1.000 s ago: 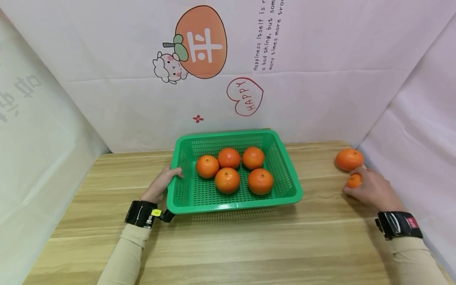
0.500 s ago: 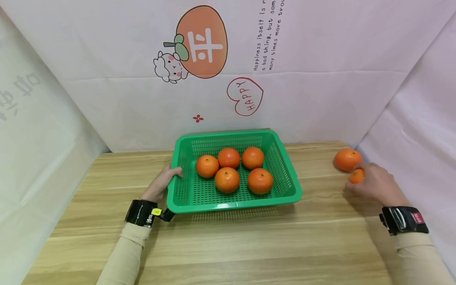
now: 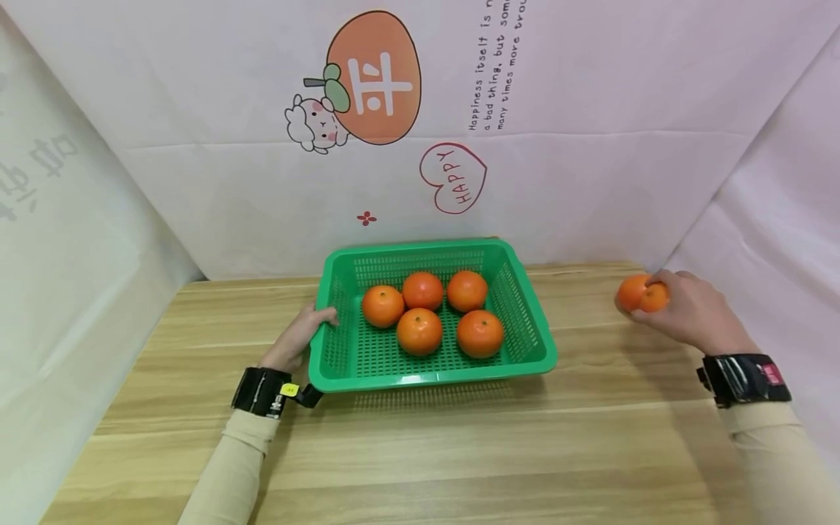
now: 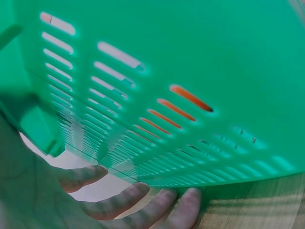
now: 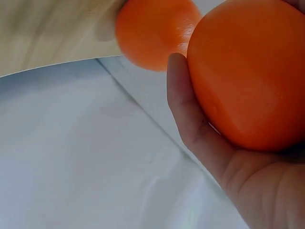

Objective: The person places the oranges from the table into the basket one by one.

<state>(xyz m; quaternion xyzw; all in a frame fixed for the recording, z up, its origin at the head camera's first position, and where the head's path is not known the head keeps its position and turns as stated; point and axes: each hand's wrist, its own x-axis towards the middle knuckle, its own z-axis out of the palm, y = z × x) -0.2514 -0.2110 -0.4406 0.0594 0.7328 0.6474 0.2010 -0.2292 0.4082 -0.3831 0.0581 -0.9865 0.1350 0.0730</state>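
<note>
At the right of the head view my right hand [image 3: 697, 312] holds an orange [image 3: 655, 297], with thumb and fingers curled round its sides. The right wrist view shows this held orange [image 5: 252, 76] large and close against the palm. Just behind it, a second orange [image 3: 630, 293] sits on the table, partly covered by the held one. My left hand [image 3: 300, 339] grips the left rim of a green plastic basket [image 3: 433, 378], thumb over the edge. In the left wrist view its fingers [image 4: 119, 200] lie along the basket's outer slotted wall. Several oranges [image 3: 420, 332] rest inside the basket.
The wood-grain table [image 3: 420, 452] runs under everything. A white printed cloth [image 3: 577, 189] stands behind it, and more white cloth [image 3: 781, 219] hangs at the right, close to my right hand.
My right hand has moved away from me and up with the orange, which now overlaps the second orange in the head view. The left hand and basket stay in place.
</note>
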